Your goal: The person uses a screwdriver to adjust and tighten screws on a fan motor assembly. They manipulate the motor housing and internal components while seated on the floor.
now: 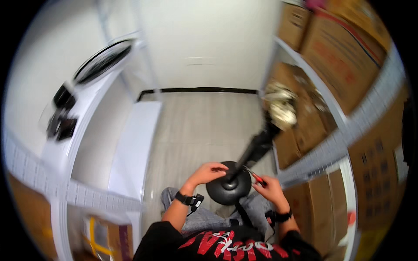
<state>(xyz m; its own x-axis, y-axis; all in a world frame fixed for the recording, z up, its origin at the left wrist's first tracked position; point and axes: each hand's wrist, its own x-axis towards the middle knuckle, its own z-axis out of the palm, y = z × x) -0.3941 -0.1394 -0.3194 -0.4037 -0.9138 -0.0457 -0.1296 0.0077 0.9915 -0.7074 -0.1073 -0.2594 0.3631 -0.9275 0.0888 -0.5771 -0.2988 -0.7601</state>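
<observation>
In front of my lap a black round base [217, 194] with a raised hub faces up towards me. A black pole [257, 150] slants from it to the far right, blurred, with a shiny pale-gold part [281, 106] near its far end. My left hand [208, 173] lies at the base's upper left rim, fingers stretched out and touching it. At the right rim, my right hand [271, 190] is closed on a hand tool with red-and-black handles [260, 179]. The tool's thin metal end points at the pole's foot; its exact kind is too blurred to tell.
White shelving [133, 152] runs along the left, with a round dark-rimmed object [103, 61] and small black items [65, 98] on top. Shelves on the right hold several cardboard boxes [342, 58]. A taped box [106, 239] is low at left. Pale floor [200, 126] reaches the back wall.
</observation>
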